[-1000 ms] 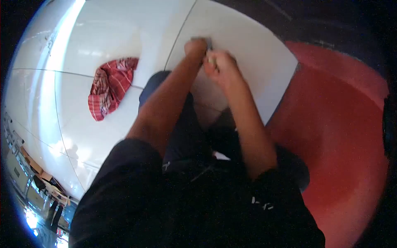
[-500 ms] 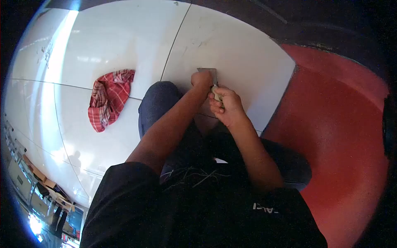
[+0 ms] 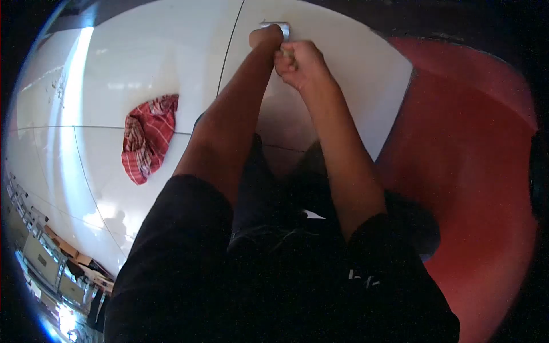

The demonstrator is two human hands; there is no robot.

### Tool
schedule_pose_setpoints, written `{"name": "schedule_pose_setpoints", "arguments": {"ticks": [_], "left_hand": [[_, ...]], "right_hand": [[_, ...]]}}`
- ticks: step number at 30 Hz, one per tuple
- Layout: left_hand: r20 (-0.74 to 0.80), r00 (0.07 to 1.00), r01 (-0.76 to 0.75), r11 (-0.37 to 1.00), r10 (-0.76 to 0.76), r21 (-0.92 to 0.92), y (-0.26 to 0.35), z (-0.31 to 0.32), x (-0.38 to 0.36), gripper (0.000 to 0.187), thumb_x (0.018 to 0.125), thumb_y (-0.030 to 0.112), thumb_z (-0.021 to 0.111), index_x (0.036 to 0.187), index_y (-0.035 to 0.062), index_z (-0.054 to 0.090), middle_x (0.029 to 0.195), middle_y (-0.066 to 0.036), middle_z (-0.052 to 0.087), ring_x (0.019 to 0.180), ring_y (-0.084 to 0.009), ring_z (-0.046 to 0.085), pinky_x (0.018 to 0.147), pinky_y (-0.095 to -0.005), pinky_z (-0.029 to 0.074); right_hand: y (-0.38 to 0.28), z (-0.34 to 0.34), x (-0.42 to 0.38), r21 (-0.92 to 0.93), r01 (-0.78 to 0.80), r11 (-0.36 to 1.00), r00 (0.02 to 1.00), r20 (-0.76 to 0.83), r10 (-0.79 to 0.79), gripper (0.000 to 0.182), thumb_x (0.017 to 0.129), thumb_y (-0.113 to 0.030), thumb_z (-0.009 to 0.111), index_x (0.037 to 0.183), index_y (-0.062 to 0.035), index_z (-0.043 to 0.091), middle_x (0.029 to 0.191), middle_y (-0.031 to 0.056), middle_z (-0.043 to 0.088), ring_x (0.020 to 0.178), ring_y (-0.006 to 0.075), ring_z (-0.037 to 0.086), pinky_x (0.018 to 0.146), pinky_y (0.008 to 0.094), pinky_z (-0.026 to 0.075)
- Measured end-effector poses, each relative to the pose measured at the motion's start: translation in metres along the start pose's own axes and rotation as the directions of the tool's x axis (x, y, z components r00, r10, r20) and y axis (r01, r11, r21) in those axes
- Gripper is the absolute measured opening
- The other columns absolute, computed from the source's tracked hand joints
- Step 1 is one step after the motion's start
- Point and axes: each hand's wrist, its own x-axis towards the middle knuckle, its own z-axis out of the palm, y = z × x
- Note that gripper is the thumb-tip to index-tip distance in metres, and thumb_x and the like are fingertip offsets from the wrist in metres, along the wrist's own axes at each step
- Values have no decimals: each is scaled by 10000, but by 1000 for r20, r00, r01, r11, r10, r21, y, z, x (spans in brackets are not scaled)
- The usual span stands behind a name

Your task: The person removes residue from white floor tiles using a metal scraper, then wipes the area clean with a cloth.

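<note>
Tiles (image 3: 154, 51) bear a cloth (image 3: 150, 137); apart from it, over them, the right hand (image 3: 303, 64) is closed round a scraper (image 3: 284, 27), the left hand (image 3: 266, 36) at its blade, grip unclear. Scraping seems underway; pushing calls for a level blade.

Nothing fully legible. Only lettering in view: short white print (image 3: 363, 278) on the front of the black shirt (image 3: 280, 303), wearer's right side. Reads as broken strokes, first one roughly like an H, next one slanted with a short bar, rest lost in cloth folds and dim light. Can't confirm a word or brand. Second candidate: small dark patch (image 3: 42, 260) on a pale panel (image 3: 34, 248) in the background, lower left of the view. Could be a label, too small to read, no characters resolve
</note>
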Motion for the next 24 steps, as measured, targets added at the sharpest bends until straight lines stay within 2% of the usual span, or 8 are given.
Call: {"name": "schedule_pose_setpoints", "arguments": {"ticks": [4, 7, 11, 14, 16, 18, 21, 24], "left_hand": [[217, 894, -425, 590, 391, 686, -7, -4, -1, 376, 761, 252, 514, 976, -38, 620, 989, -191, 640, 962, -298, 611, 811, -370, 477], [-274, 960, 25, 995, -51, -95, -37, 38, 13, 380, 762, 275, 527, 938, -45, 631, 997, -214, 631, 1006, -299, 593, 863, -358, 448], [-111, 994, -5, 976, -20, -219, 55, -17, -11, 260, 751, 239, 577, 897, 40, 660, 865, -114, 676, 764, -278, 659, 719, -375, 501], [190, 929, -354, 613, 318, 707, 65, -22, 25, 202, 769, 212, 579, 901, 88, 668, 915, -88, 676, 821, -243, 661, 714, -355, 502], [156, 865, -379, 416, 477, 826, 28, -2, 11, 238, 789, 228, 583, 974, 107, 669, 1018, -129, 647, 941, -257, 633, 740, -359, 501], [-165, 973, -137, 978, 163, 158, -37, 43, 7, 377, 788, 305, 577, 975, -19, 626, 959, -221, 636, 900, -363, 616, 759, -416, 484], [-27, 999, -44, 884, 35, -465, -56, 66, -107, 352, 797, 281, 576, 901, -54, 602, 833, -190, 623, 763, -277, 607, 677, -398, 472], [175, 981, 32, 811, 87, -584, -59, 93, -129, 291, 815, 247, 562, 881, -34, 606, 801, -149, 607, 696, -238, 590, 637, -370, 473]], "right_hand": [[13, 17, -30, -118, 87, 989, 969, -222, -112, 71, 829, -75, 418, 826, -5, 426, 665, 85, 445, 464, 86, 360, 364, 186, 282], [20, 4, -36, -60, 17, 998, 993, -114, -24, 62, 818, -78, 433, 789, -23, 431, 613, 76, 423, 455, 93, 358, 360, 196, 269], [-26, 20, 27, -44, 75, 996, 992, -101, -79, 73, 809, -95, 456, 754, -48, 446, 603, 64, 421, 451, 109, 371, 366, 220, 277], [-35, 17, 32, -153, 98, 983, 994, -23, -102, 72, 807, -109, 468, 757, -57, 466, 598, 48, 426, 451, 132, 388, 388, 262, 317], [-19, 10, -3, -473, 148, 869, 978, -63, -201, 80, 808, -119, 471, 786, -43, 477, 611, 60, 444, 471, 158, 427, 417, 309, 357], [6, -21, -27, -886, 158, 436, 913, -37, -405, 133, 805, -129, 485, 869, -13, 491, 677, 113, 483, 542, 211, 502, 481, 358, 407], [38, -72, -84, -954, 210, -214, 697, 299, -652, 364, 766, -102, 535, 1112, 0, 488, 918, 221, 532, 760, 341, 585, 672, 413, 478], [33, -70, -133, -968, 7, -249, 840, 141, -524, 534, 713, -53, 568, 1228, -17, 432, 1067, 233, 499, 903, 398, 557, 783, 442, 474]]}}
